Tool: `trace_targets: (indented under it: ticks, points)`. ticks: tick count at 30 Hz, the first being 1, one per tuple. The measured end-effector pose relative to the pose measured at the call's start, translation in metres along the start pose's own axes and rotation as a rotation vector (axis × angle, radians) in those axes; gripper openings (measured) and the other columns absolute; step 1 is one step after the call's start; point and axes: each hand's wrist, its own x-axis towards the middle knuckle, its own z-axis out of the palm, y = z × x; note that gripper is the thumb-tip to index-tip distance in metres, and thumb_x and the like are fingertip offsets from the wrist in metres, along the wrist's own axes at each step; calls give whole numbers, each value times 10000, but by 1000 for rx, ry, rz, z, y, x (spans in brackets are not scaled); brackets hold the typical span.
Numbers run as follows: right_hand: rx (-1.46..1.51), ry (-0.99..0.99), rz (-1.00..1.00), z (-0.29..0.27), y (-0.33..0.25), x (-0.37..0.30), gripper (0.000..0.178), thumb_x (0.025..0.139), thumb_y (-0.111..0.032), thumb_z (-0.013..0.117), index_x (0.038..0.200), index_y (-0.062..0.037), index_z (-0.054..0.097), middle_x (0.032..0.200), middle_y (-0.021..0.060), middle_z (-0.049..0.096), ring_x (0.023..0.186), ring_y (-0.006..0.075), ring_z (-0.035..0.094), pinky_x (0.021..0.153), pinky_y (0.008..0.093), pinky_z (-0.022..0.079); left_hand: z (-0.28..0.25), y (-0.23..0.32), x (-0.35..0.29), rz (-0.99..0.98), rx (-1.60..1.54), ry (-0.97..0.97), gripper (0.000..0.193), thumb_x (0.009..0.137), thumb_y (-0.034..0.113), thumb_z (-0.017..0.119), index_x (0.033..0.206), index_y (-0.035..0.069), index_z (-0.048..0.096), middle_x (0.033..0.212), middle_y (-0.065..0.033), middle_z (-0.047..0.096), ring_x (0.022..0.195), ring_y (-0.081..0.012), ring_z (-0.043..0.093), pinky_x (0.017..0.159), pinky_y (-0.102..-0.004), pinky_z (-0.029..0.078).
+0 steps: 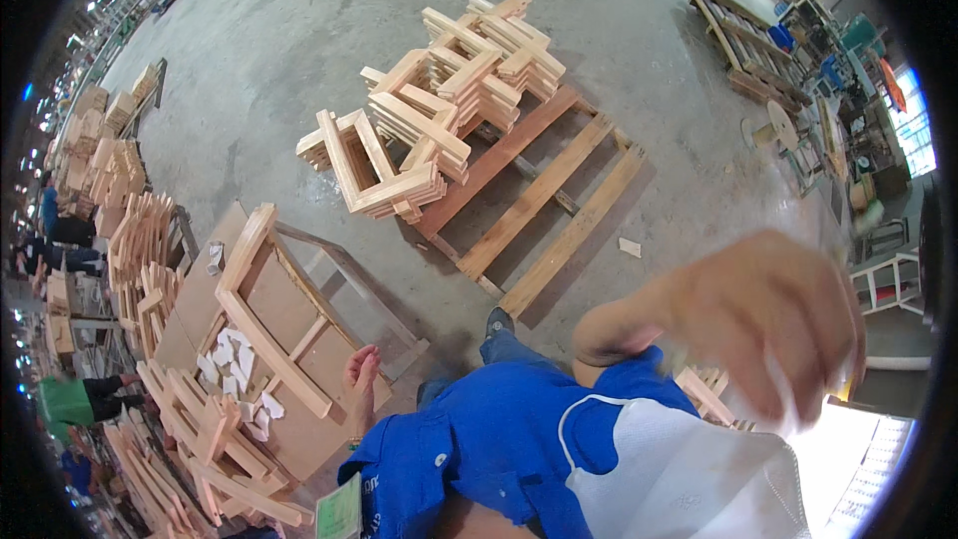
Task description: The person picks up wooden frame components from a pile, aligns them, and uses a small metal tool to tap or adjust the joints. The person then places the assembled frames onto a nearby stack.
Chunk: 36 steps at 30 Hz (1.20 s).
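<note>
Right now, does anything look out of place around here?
Yes: a pale scrap lies on the floor beside the pallet, and jagged white pieces lie scattered on the brown board; both look like stray litter.

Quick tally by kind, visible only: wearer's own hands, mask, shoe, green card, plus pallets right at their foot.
Left hand, right hand: 2
Mask: 1
Shoe: 1
Green card: 1
Pallet: 1
Total: 6
</note>
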Motion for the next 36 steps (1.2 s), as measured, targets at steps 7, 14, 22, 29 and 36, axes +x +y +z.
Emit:
trace_targets:
  ticks: [7, 14, 22, 29, 36]
  points:
    - [17, 207, -73, 72, 162, -14, 206, 882, -172, 491, 751, -66, 610, 697, 108, 557, 575, 211, 508, 524, 349, 389, -62, -1, -76, -20, -33, 50, 287, 910, 159, 598, 1155, 13, 564, 1124, -84, 607, 1041, -147, 547, 930, -269, 413]
    - [-58, 227, -52, 100, 252, -26, 202, 883, -153, 491, 732, -71, 598, 711, 113, 562, 591, 215, 517, 520, 337, 406, -153, -34, -133, -17, -46, 119, 286, 910, 118, 578, 1167, -5, 547, 1158, -107, 587, 1072, -157, 534, 948, -275, 405]
    - [-86, 227, -53, 101, 288, -32, 205, 885, -132, 491, 711, -77, 584, 726, 118, 569, 609, 220, 527, 516, 322, 425, -207, -46, -166, -12, 23, 155, 302, 905, 84, 564, 1187, -19, 530, 1170, -114, 577, 1096, -173, 530, 962, -288, 403]
    - [-29, 224, -60, 90, 281, -29, 213, 886, -114, 491, 692, -83, 572, 739, 123, 574, 625, 224, 535, 513, 310, 441, -192, -35, -181, -1, 60, 271, 320, 903, 85, 557, 1202, -23, 525, 1174, -126, 577, 1102, -190, 535, 963, -294, 404]
    - [35, 290, -123, 53, 263, -34, 226, 888, -96, 491, 673, -88, 561, 753, 127, 579, 642, 229, 544, 509, 297, 458, -154, -55, -187, -57, 61, 340, 335, 894, 88, 569, 1208, -21, 525, 1170, -140, 579, 1110, -196, 533, 960, -298, 408]
